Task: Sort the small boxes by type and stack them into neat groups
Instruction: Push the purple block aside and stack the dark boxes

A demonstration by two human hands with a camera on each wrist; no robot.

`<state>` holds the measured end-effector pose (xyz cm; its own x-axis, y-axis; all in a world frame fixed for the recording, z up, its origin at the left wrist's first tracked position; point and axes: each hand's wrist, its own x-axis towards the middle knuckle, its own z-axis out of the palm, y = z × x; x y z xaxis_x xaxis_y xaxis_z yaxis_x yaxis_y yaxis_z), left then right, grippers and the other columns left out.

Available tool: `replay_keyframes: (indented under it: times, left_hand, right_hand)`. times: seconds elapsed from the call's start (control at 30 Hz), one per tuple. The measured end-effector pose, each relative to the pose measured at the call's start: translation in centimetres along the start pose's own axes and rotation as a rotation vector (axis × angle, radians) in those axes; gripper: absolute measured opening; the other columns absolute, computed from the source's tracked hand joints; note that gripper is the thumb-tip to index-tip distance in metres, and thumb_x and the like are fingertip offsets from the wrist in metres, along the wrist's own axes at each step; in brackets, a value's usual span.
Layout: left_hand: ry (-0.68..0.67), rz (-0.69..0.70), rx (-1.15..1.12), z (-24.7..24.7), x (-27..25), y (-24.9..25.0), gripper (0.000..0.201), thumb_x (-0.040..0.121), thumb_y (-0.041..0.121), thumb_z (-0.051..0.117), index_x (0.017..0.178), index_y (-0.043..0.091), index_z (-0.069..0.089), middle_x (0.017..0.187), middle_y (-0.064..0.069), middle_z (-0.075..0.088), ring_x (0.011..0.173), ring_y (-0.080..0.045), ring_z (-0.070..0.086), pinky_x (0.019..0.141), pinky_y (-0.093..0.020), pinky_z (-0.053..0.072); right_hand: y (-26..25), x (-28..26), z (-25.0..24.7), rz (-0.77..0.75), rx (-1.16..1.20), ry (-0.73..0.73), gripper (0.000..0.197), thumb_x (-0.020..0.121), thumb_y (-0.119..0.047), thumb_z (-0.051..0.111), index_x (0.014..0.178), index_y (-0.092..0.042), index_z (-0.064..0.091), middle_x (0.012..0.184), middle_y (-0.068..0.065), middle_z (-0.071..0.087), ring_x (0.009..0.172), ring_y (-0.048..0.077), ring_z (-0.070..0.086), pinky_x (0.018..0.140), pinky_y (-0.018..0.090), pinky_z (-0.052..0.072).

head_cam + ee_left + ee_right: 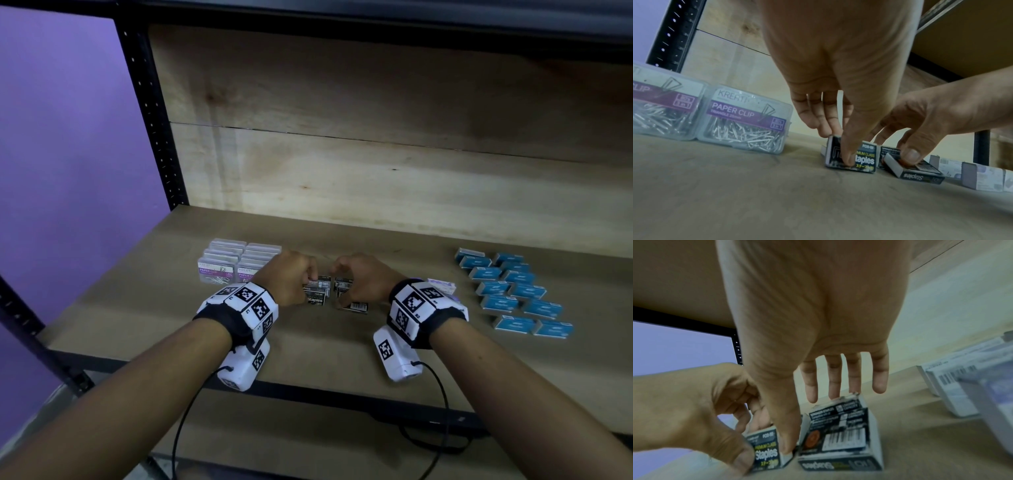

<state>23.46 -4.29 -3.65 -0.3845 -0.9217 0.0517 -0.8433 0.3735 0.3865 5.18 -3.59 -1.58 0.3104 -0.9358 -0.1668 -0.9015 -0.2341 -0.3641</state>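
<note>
Black staple boxes (320, 291) sit clustered mid-desk in the head view, between clear paper-clip cases (236, 263) grouped at the left and blue boxes (513, 294) laid in two rows at the right; that spread suggests each type has its own patch of the desk (137, 308), with the black ones the group in hand now. Both hands meet over that cluster, the left hand (291, 277) and right hand (363, 281) curled inward, and pale boxes (443, 286) peek out beyond the right wrist. From the left wrist view, the left hand (834, 91) pinches a black "Staples" box (853, 157), thumb on the printed face and fingers behind, probably to square it up; the right hand (931, 116) presses its thumb on a tilted black box (914, 170) just beside it. From the right wrist view, the right hand (818, 321) has its fingers nearly straight, hanging over the top edge of a barcode-faced black stack (840, 439), thumb down between the two stacks; whether it grips is hard to tell. The left hand (694, 410) there holds the neighbouring box (766, 449).
</note>
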Motion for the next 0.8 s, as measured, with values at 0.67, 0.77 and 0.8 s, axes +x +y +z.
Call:
replay_keyframes:
  times: [0.67,0.77,0.8]
  left_hand:
    - [-0.141,0.023,0.048,-0.6,0.6,0.4,0.047,0.066,0.010,0.079,0.110,0.019,0.064,0.101,-0.001,0.055,0.090,-0.015,0.054,0.075,-0.024,0.045]
    - [-0.140,0.034,0.010,-0.5,0.6,0.5,0.038,0.064,0.004,0.078,0.098,0.017,0.066,0.098,-0.002,0.062,0.088,-0.020,0.062,0.077,-0.031,0.055]
    - [-0.143,0.035,0.000,-0.5,0.6,0.5,0.037,0.064,0.003,0.077,0.096,0.017,0.066,0.098,-0.004,0.065,0.087,-0.020,0.064,0.076,-0.033,0.056]
  right_hand:
    - [-1.8,0.9,-1.0,0.038,-0.037,-0.258,0.049,0.077,-0.029,0.074,0.123,-0.019,0.060,0.113,0.003,0.069,0.103,0.019,0.064,0.091,0.031,0.051]
    - [-1.9,1.0,-1.1,0.032,-0.089,-0.272,0.056,0.074,-0.033,0.076,0.125,-0.020,0.058,0.118,0.002,0.065,0.108,0.021,0.060,0.098,0.038,0.048]
    - [-1.9,1.0,-1.2,0.033,-0.089,-0.275,0.057,0.073,-0.033,0.077,0.126,-0.020,0.058,0.119,0.002,0.065,0.108,0.021,0.060,0.098,0.038,0.048]
